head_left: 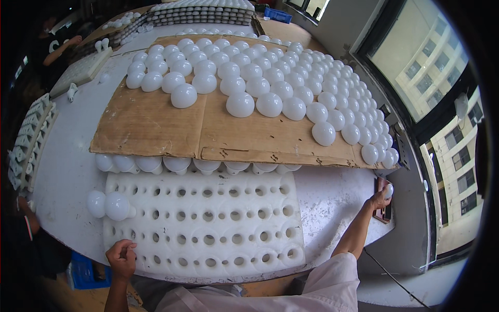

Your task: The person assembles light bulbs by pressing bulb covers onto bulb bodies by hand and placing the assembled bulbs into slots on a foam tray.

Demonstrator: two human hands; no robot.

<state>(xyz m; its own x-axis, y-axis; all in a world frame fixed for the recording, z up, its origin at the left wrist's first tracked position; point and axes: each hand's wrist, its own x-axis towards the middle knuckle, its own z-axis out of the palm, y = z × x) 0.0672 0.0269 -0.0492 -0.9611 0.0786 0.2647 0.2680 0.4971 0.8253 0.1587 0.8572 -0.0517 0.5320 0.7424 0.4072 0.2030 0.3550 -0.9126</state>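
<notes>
My right hand (379, 200) is stretched out to the table's right edge. Its fingers grip a white light bulb (389, 191) at a small reddish-brown box-like fixture (383, 210), partly hidden by the hand. My left hand (122, 257) hovers at the near left corner of a white foam tray (195, 223), its fingers curled in and nothing visible in them. Rows of round holes run across this tray. Two white bulbs (117, 206) lie at its left edge, and a row of bulbs (176, 165) stands along its far side, partly under the cardboard.
A brown cardboard sheet (156, 125) carries many white bulb domes (240, 105). Stacked trays (202, 15) stand at the far end. More foam trays (31, 143) lean at the left. Another person (54, 52) is at the far left, and a person's hand (28, 214) shows nearer. Windows line the right wall.
</notes>
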